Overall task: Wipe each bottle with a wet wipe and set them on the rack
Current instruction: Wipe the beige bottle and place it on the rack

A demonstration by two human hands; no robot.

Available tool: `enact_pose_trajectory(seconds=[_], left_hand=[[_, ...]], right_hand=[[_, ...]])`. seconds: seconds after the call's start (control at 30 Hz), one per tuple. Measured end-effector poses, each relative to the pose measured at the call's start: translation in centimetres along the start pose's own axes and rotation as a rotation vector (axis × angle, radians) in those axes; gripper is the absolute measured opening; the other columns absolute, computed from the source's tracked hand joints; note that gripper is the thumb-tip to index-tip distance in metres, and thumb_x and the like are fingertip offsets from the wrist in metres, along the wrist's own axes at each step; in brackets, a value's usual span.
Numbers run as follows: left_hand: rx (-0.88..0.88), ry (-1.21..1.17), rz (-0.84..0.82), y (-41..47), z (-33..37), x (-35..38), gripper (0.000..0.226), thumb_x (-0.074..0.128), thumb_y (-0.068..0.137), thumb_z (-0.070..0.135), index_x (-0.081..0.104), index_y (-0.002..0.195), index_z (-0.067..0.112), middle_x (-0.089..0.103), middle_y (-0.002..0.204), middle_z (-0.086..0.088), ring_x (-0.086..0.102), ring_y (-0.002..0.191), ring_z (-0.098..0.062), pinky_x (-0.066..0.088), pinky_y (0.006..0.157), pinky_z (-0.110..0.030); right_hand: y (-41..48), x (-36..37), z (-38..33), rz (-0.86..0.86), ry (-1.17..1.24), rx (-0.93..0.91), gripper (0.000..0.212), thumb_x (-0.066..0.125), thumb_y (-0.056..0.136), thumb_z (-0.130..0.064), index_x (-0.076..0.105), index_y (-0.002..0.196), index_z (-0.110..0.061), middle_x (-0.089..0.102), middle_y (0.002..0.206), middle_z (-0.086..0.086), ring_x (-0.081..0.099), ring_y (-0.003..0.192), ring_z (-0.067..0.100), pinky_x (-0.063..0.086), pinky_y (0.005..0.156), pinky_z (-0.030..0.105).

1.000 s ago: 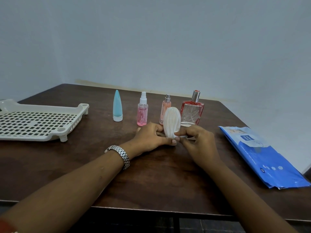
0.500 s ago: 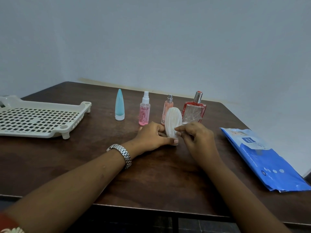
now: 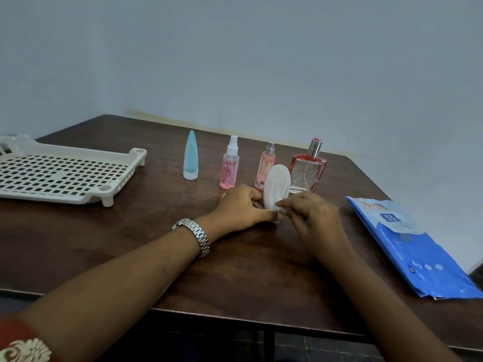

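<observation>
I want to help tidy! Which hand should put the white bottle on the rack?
Left, probably. The left hand grips the white bottle, and the rack sits on the table's left side; the right hand would have to reach across.

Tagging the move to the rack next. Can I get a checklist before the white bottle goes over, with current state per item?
1. White ribbed bottle secured: left hand grips its lower end, bottle upright. ok
2. Wipe in hand: right hand fingers pinch at the bottle's base, wipe not visible. cannot tell
3. Bottle wiped all round: cannot tell
4. Rack has room: visible grid holds no bottle. ok
5. Way to rack free: blue tube and pink spray bottle stand behind the hands. ok
</observation>
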State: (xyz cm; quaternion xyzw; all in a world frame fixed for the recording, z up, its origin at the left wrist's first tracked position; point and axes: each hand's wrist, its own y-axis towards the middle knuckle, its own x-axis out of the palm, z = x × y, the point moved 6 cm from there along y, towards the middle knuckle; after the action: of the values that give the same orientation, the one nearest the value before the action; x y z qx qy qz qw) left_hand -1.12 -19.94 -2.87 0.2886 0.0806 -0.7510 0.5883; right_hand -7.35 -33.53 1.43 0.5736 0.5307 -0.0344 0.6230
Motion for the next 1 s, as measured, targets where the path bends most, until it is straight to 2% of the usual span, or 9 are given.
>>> enact_pose_trajectory(seconds=[0.13, 0.23, 0.33, 0.43, 0.57, 0.7, 0.83, 0.9, 1.0], left_hand=[[-0.009, 0.003, 0.010, -0.1, -0.3, -0.1, 0.023, 0.083, 0.067, 0.041, 0.068, 0.069, 0.024, 0.066, 0.059, 0.006, 0.055, 0.052, 0.000, 0.042, 0.058, -0.025], [-0.002, 0.026, 0.015, -0.1, -0.3, 0.0, 0.029, 0.082, 0.067, 0.040, 0.073, 0.080, 0.016, 0.071, 0.067, 0.000, 0.061, 0.060, -0.006, 0.051, 0.067, -0.034], [0.002, 0.034, 0.044, 0.0, -0.2, -0.1, 0.033, 0.082, 0.066, 0.042, 0.072, 0.077, 0.013, 0.070, 0.066, -0.004, 0.058, 0.057, -0.009, 0.047, 0.064, -0.033], [-0.008, 0.028, 0.051, 0.0, -0.3, -0.1, 0.036, 0.082, 0.065, 0.044, 0.071, 0.074, 0.011, 0.069, 0.065, -0.005, 0.058, 0.057, -0.012, 0.049, 0.066, -0.036], [-0.023, 0.033, 0.050, 0.1, -0.4, -0.1, 0.041, 0.079, 0.059, 0.049, 0.069, 0.071, 0.012, 0.068, 0.064, -0.001, 0.060, 0.059, -0.012, 0.053, 0.075, -0.045], [-0.023, 0.027, 0.076, 0.0, -0.1, -0.1, 0.039, 0.082, 0.063, 0.045, 0.070, 0.071, 0.009, 0.068, 0.062, -0.004, 0.055, 0.053, -0.009, 0.048, 0.066, -0.035], [-0.030, 0.017, 0.089, -0.1, -0.2, -0.3, 0.033, 0.083, 0.063, 0.039, 0.066, 0.066, 0.011, 0.065, 0.059, 0.000, 0.054, 0.053, -0.009, 0.048, 0.068, -0.037], [-0.020, 0.018, 0.085, -0.1, -0.2, -0.2, 0.031, 0.083, 0.063, 0.036, 0.064, 0.062, 0.012, 0.064, 0.057, 0.002, 0.055, 0.054, -0.008, 0.049, 0.073, -0.040], [-0.012, 0.017, 0.107, -0.3, 0.1, -0.3, 0.035, 0.083, 0.063, 0.039, 0.067, 0.067, 0.008, 0.067, 0.060, -0.003, 0.059, 0.056, -0.014, 0.051, 0.067, -0.039]], right_hand=[[0.6, 0.3, -0.4, 0.018, -0.016, 0.021, 0.020, 0.063, 0.076, -0.001, 0.073, 0.093, -0.006, 0.068, 0.088, 0.008, 0.063, 0.079, 0.019, 0.048, 0.071, 0.021], [-0.2, 0.3, -1.1, -0.048, -0.029, -0.018, 0.023, 0.060, 0.074, -0.006, 0.074, 0.092, -0.010, 0.068, 0.087, 0.004, 0.061, 0.081, 0.013, 0.043, 0.073, 0.016], [0.7, 0.0, -0.4, -0.031, -0.049, 0.020, 0.020, 0.062, 0.076, -0.005, 0.074, 0.092, -0.009, 0.068, 0.088, 0.005, 0.064, 0.081, 0.019, 0.048, 0.072, 0.024], [1.5, 0.2, -0.6, -0.034, -0.086, 0.024, 0.023, 0.065, 0.076, 0.004, 0.073, 0.093, -0.008, 0.068, 0.090, 0.007, 0.064, 0.082, 0.021, 0.045, 0.072, 0.022], [0.8, 0.5, -2.1, -0.137, -0.146, -0.130, 0.024, 0.053, 0.077, -0.013, 0.073, 0.091, -0.008, 0.069, 0.089, 0.006, 0.065, 0.078, 0.022, 0.051, 0.068, 0.027], [1.9, 0.6, -1.1, -0.145, -0.209, -0.115, 0.023, 0.057, 0.075, -0.010, 0.073, 0.092, -0.008, 0.068, 0.091, 0.007, 0.066, 0.078, 0.024, 0.057, 0.064, 0.037], [1.8, 1.1, -2.7, -0.203, -0.202, -0.208, 0.035, 0.043, 0.078, -0.024, 0.072, 0.091, -0.009, 0.068, 0.092, 0.007, 0.066, 0.076, 0.022, 0.055, 0.065, 0.033], [1.5, 1.1, -3.1, -0.244, -0.225, -0.256, 0.027, 0.049, 0.077, -0.015, 0.072, 0.089, -0.011, 0.068, 0.091, 0.005, 0.067, 0.075, 0.021, 0.054, 0.064, 0.029], [2.1, 1.0, -2.3, -0.256, -0.283, -0.267, 0.026, 0.059, 0.065, -0.005, 0.073, 0.086, -0.011, 0.069, 0.087, 0.005, 0.068, 0.072, 0.021, 0.057, 0.058, 0.032]])
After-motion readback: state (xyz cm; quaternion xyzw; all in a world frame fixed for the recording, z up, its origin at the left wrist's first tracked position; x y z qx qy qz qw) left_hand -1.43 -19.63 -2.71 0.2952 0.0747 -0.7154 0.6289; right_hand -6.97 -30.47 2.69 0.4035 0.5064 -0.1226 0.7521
